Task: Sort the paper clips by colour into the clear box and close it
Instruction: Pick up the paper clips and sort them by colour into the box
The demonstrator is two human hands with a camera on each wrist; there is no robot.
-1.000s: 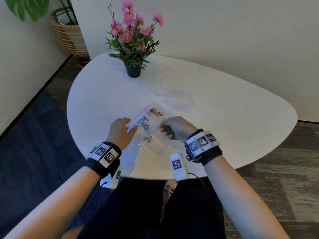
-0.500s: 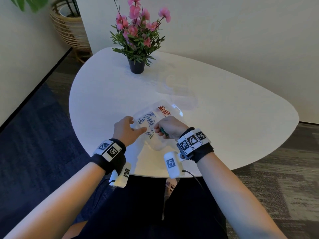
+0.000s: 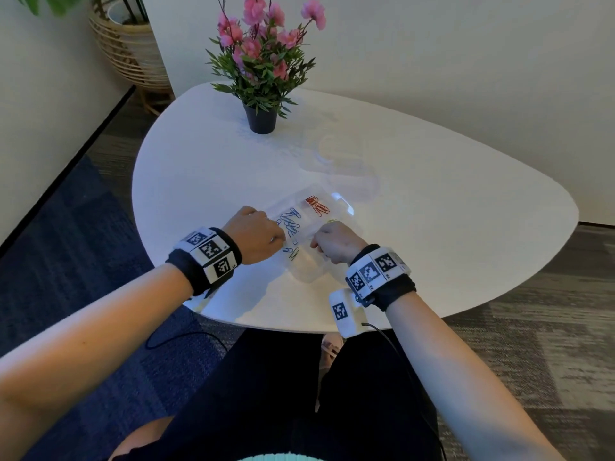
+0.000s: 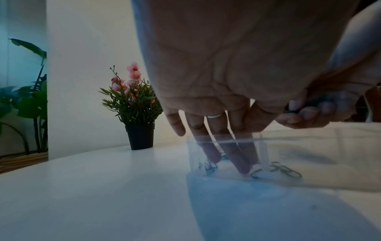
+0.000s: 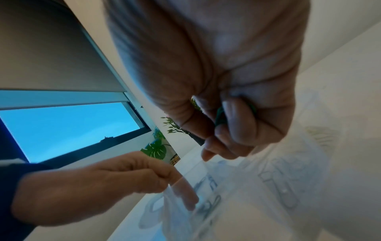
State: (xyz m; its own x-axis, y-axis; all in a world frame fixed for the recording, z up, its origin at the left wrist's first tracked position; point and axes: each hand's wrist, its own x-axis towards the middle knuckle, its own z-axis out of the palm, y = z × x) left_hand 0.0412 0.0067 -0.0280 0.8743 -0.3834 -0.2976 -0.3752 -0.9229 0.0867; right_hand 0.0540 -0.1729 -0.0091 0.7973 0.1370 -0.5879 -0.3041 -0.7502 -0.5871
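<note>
A potted pink-flowered plant [image 3: 263, 66] stands on the white table [image 3: 432, 201], a wicker planter [image 3: 133, 48] beyond.

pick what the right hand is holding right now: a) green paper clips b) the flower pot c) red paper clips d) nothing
a: in the right wrist view, the curled fingers of the right hand close round green paper clips, while the red paper clips lie in a far compartment of the clear box.
</note>
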